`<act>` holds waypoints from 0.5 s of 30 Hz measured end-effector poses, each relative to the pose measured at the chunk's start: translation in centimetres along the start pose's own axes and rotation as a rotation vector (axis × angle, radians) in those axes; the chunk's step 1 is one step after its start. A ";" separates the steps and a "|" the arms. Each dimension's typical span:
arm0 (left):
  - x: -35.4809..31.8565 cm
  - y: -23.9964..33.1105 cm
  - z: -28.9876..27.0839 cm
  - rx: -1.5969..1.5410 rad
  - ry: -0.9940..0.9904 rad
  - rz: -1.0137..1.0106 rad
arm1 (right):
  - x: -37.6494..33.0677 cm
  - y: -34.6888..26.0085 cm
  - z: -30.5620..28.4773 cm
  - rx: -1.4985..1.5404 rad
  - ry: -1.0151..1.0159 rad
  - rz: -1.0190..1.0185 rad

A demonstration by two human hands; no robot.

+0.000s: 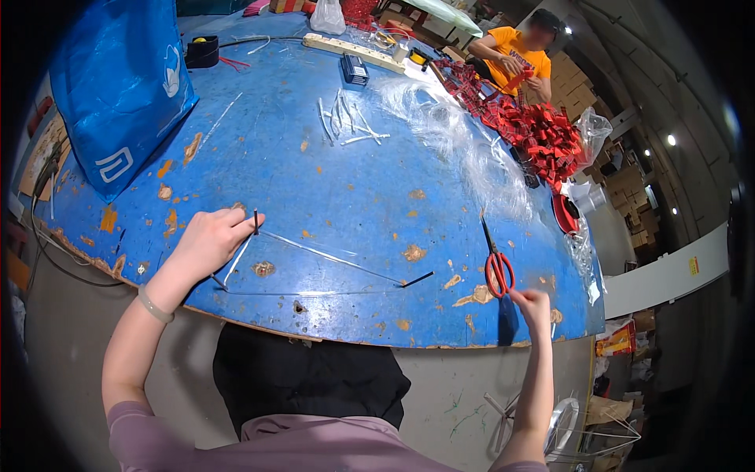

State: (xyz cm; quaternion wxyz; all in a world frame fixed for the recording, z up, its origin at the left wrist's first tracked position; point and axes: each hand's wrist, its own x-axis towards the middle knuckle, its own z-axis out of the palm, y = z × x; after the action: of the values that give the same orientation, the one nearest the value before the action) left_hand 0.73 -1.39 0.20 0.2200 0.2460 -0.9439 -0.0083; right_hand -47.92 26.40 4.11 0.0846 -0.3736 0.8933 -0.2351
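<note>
My left hand [206, 242] is closed, pinching a thin clear strip [322, 254] near a short black end piece [255, 223] that sticks up at the fingertips. The strip runs right across the blue table to another black end piece [418, 279]. A thin line also returns left along the table's front edge, below my hand. My right hand [535, 305] is closed at the red handle loops of a pair of scissors [497, 271]. Their blades point away from me, and part of the grip is blurred.
A blue bag [122, 94] stands at the left. Short white strips [346, 122] and a heap of clear strands [464, 149] lie farther back, near a power strip [354, 53]. Red ribbon [543, 138] is piled at the far right, where a person [515, 59] handles some.
</note>
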 end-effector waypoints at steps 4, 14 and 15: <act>0.4 0.7 -0.8 0.053 -0.033 0.017 | -6.8 5.5 -3.1 0.088 0.055 0.235; -1.2 1.1 -5.3 -0.141 -0.040 -0.093 | -26.6 15.5 -1.2 0.431 -0.039 0.766; -1.0 1.5 -6.2 -0.217 0.060 -0.169 | -28.3 15.1 -0.3 0.545 -0.139 0.764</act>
State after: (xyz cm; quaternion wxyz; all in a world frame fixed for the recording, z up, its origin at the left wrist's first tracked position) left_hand 3.44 1.02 5.56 0.2719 0.2995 -0.9064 -0.1215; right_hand -37.48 55.76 -3.66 0.3194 0.0026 0.8647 -0.3876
